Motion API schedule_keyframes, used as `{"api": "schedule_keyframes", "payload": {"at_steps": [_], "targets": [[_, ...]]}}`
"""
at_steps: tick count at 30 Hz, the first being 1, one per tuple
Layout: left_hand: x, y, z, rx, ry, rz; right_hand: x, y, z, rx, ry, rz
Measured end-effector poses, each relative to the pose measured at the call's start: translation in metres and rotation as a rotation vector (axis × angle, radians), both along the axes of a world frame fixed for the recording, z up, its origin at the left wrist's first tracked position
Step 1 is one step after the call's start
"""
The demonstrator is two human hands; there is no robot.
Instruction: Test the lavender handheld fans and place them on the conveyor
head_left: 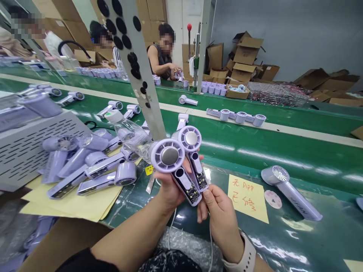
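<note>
My left hand (170,190) is closed around two lilac handheld fans, held side by side with their round heads up. The nearer fan (168,155) has a silver disc at its centre and an uncovered handle with a circuit board. Just behind it, the second fan (190,139) is uncovered in the same way. At the lower ends of the handles, my right hand (221,215) has thumb and fingers pinched together. From beneath those fingers a thin white cable (211,241) runs down; its tip is hidden. Another white cable (171,226) hangs below my left hand.
Several lilac fans (96,166) lie piled on yellow paper at left, beside a slotted grey box (39,143). A clear bottle (132,136) leans near a metal post (141,75). Right are a handwritten yellow note (248,198) and a fan (292,192). Co-workers sit across the green conveyor (297,139).
</note>
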State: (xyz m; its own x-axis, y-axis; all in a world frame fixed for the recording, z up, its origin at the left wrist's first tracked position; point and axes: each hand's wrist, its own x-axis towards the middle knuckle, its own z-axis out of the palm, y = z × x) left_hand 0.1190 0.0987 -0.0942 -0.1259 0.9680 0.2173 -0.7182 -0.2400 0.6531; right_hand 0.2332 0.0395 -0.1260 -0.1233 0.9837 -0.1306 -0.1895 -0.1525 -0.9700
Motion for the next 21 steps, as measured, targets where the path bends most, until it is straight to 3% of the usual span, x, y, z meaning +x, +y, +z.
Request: {"api": "schedule_keyframes", "payload": {"at_steps": [3,6,9,11,12,17,19,21], "targets": [[0.001,-0.001,0.001,-0.006,-0.019,-0.004,0.017,0.002,0.003,0.181,-0.161,0.087],[-0.004,0.003,0.007,-0.072,-0.083,0.091,0.049,0.008,0.006,0.45,-0.439,0.127],[-0.014,0.01,0.014,-0.136,-0.093,0.176,0.07,0.018,0.007,0.547,-0.939,-0.058],[-0.019,0.013,0.016,-0.183,-0.08,0.138,0.066,0.025,0.008,0.549,-1.224,-0.161],[-0.02,0.013,0.016,-0.215,-0.071,0.095,0.058,0.028,0.009,0.552,-1.293,-0.14],[-0.023,0.011,0.01,-0.395,-0.011,-0.124,0.018,0.047,0.011,0.455,-1.343,0.305],[-0.023,0.011,0.007,-0.47,-0.012,-0.177,0.023,0.051,0.012,0.465,-1.266,0.232],[-0.022,0.01,0.004,-0.504,-0.031,-0.238,0.039,0.052,0.014,0.488,-1.046,0.035]]}}
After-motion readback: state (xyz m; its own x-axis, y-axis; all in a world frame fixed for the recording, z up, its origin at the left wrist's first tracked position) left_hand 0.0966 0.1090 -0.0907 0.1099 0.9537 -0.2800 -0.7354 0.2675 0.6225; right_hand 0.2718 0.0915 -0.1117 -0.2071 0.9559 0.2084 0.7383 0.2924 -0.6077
